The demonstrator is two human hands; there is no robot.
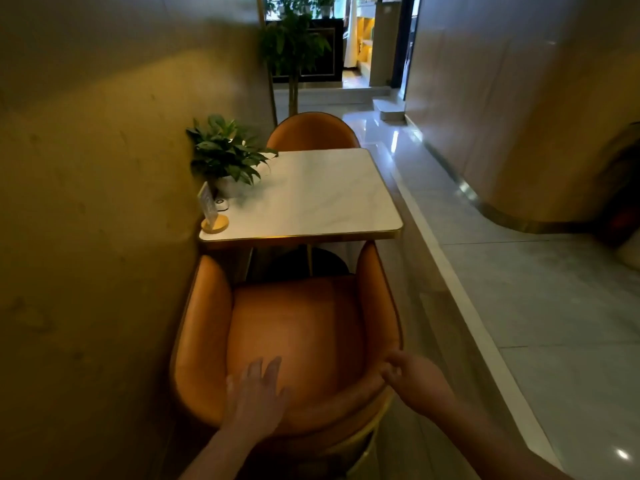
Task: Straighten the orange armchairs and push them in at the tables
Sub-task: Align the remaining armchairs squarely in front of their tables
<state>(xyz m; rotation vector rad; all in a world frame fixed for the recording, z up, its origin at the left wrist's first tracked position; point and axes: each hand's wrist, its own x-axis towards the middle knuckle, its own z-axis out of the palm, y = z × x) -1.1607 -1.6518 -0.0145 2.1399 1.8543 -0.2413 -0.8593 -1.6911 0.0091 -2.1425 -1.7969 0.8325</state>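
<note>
Armchair (pixel 291 337) at table (pixel 346 202) edge, left hand (pixel 258 389) fingers spread, right hand (pixel 412 375) pinching backrest

Table (pixel 322 192): stands against the wall (pixel 86 168) on its left. Near armchair (pixel 287 337): before the table, facing it, arm tips at the table's near edge, seat outside it. Far armchair (pixel 313 131): behind the table, back showing above the far edge. Potted plant (pixel 225 154): on the table, far left corner, by the wall. Card stand (pixel 212 213): on the table, near left corner. Small round device (pixel 221 204): on the table, between plant and card stand. Tall plant (pixel 294 50): behind the far armchair. Raised floor step (pixel 460 289): right of the table.
</note>
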